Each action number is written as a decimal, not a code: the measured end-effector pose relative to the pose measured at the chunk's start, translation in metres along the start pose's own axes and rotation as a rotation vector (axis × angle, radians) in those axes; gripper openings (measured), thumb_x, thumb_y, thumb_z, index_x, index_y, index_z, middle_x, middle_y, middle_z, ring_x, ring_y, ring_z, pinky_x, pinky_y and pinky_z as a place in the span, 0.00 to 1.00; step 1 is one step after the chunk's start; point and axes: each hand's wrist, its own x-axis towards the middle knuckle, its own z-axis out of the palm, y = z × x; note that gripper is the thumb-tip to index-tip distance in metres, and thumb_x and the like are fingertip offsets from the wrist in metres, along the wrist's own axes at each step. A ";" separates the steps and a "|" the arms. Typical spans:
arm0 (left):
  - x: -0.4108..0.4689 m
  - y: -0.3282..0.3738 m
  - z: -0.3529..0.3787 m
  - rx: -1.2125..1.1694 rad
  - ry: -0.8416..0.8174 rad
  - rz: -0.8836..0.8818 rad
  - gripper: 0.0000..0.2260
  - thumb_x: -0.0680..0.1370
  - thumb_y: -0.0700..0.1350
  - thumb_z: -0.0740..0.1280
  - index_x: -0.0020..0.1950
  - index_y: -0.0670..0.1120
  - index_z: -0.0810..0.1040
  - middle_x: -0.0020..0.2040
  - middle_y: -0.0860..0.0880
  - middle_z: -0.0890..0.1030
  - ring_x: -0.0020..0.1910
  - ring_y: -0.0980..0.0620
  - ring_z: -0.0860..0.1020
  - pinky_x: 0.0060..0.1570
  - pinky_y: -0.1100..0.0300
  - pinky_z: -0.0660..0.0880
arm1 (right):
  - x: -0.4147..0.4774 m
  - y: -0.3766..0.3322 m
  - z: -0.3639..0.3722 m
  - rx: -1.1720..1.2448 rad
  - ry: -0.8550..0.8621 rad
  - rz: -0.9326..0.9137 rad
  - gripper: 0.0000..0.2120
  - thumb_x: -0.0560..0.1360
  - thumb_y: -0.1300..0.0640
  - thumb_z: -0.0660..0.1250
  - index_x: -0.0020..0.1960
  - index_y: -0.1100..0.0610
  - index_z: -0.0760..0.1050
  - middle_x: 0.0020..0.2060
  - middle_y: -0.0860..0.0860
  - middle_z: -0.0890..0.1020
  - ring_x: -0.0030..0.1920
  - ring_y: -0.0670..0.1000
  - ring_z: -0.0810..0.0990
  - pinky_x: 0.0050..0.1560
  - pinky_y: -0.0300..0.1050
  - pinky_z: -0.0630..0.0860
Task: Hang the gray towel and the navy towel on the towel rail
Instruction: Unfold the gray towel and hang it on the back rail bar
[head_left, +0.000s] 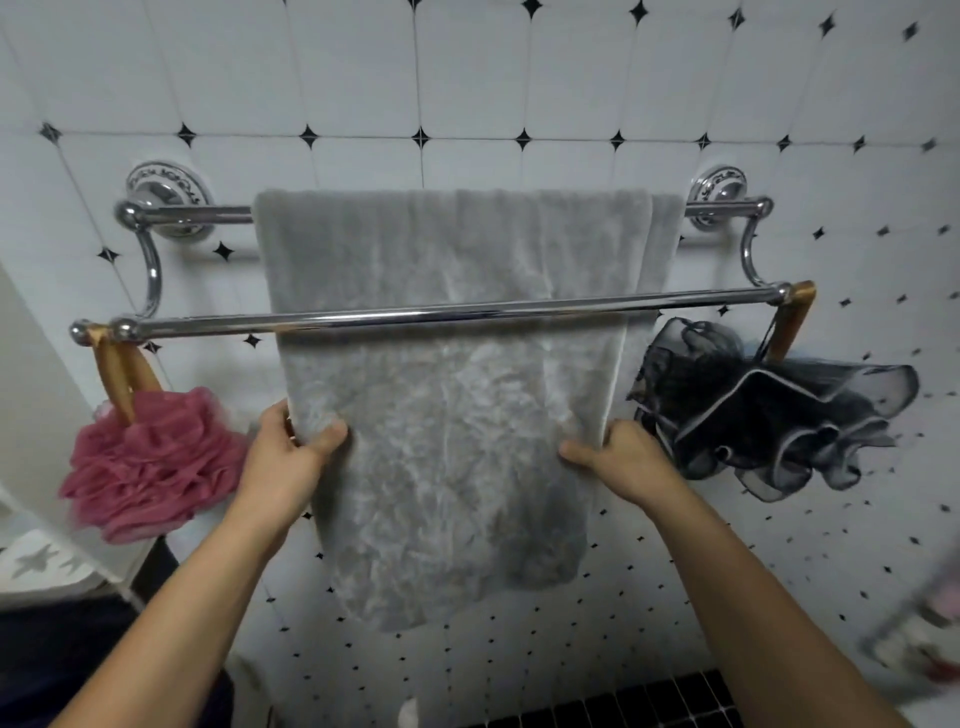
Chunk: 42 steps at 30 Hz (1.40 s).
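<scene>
The gray towel (447, 395) is draped over the back bar of a chrome double towel rail (447, 313) on the tiled wall and hangs down behind the front bar. My left hand (291, 452) pinches the towel's left edge below the front bar. My right hand (618, 457) pinches its right edge at about the same height. A dark navy fabric (57, 649) lies at the lower left; I cannot tell whether it is the navy towel.
A pink bath pouf (150, 467) hangs from the rail's left end on a tan ribbon. A black mesh pouf (769, 415) hangs from the right end. A white surface with grey star shapes (36, 561) sits at the left. Blurred items (924, 634) lie at the lower right.
</scene>
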 end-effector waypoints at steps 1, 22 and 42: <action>-0.006 0.009 -0.004 0.140 -0.022 0.011 0.19 0.75 0.48 0.71 0.63 0.46 0.73 0.54 0.48 0.82 0.52 0.48 0.81 0.53 0.49 0.77 | -0.007 -0.011 -0.009 -0.179 -0.012 0.008 0.19 0.69 0.43 0.73 0.47 0.58 0.79 0.41 0.51 0.83 0.40 0.51 0.81 0.35 0.43 0.77; 0.042 0.196 -0.040 -0.243 0.129 0.019 0.12 0.77 0.27 0.57 0.56 0.41 0.69 0.35 0.40 0.77 0.16 0.54 0.76 0.18 0.64 0.74 | 0.041 -0.153 -0.147 0.307 0.350 -0.240 0.09 0.64 0.59 0.78 0.34 0.64 0.81 0.27 0.54 0.82 0.30 0.53 0.79 0.36 0.44 0.75; 0.037 0.225 -0.014 0.010 0.198 0.174 0.16 0.57 0.33 0.67 0.28 0.51 0.63 0.31 0.46 0.65 0.35 0.48 0.61 0.33 0.55 0.58 | 0.045 -0.175 -0.150 0.274 0.320 -0.275 0.07 0.63 0.63 0.79 0.38 0.60 0.82 0.27 0.49 0.81 0.30 0.47 0.77 0.31 0.38 0.70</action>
